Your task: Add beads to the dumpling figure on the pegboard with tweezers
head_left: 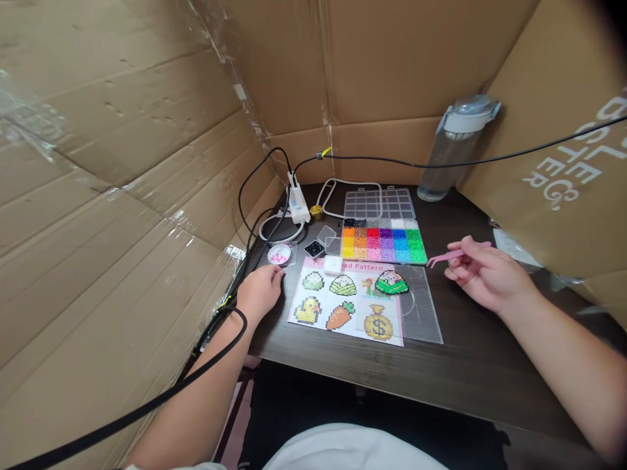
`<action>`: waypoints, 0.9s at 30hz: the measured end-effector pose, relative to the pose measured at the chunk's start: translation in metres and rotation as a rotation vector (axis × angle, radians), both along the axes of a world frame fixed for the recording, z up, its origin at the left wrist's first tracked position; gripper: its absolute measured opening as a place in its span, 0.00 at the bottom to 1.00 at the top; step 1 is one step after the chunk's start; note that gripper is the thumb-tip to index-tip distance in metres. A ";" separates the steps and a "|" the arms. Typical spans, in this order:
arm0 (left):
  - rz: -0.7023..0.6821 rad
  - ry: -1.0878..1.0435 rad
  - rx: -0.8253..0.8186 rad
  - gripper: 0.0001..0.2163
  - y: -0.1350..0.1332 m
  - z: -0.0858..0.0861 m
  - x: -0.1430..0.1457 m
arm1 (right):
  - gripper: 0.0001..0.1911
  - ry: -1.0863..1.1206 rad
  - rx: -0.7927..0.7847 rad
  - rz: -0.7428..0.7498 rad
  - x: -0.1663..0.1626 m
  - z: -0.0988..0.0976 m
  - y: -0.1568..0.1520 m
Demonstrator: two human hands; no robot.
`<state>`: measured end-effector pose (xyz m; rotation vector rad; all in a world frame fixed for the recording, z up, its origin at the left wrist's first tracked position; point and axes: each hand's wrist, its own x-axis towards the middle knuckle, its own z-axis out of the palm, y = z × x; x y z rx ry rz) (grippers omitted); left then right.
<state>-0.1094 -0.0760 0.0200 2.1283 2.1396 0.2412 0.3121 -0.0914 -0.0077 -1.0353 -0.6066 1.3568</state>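
Note:
My right hand [482, 274] grips pink tweezers [453, 255], whose bent tips point left beside the bead box. My left hand [259, 292] rests on the table with its fingers curled together; whatever may be in them is hidden. Just beyond it is a small white dish [279, 254] with pink beads. A clear pegboard [424, 303] overlaps the right part of a printed pattern sheet [313, 333]. On the pegboard lies a bead piece [391, 282] in green, pink and black. A sectioned bead box [385, 241] of many colours stands behind, its clear lid [399, 203] folded back.
Small boxes of black beads [314, 249] and white beads [334, 264] stand by the sheet. A white power strip [298, 202], cables and a small gold container [316, 212] are at the back left. A water bottle [453, 147] stands back right. Cardboard walls [382, 72] surround the table.

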 end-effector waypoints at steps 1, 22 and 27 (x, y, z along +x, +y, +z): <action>-0.011 0.017 -0.009 0.14 0.001 0.001 0.001 | 0.14 -0.001 -0.006 -0.007 -0.002 0.002 0.000; -0.551 -0.762 0.188 0.11 -0.009 0.021 0.084 | 0.12 0.124 0.062 0.057 -0.013 0.016 -0.009; -0.831 -0.817 0.353 0.08 0.021 0.012 0.135 | 0.12 0.077 0.125 0.076 -0.017 0.015 -0.010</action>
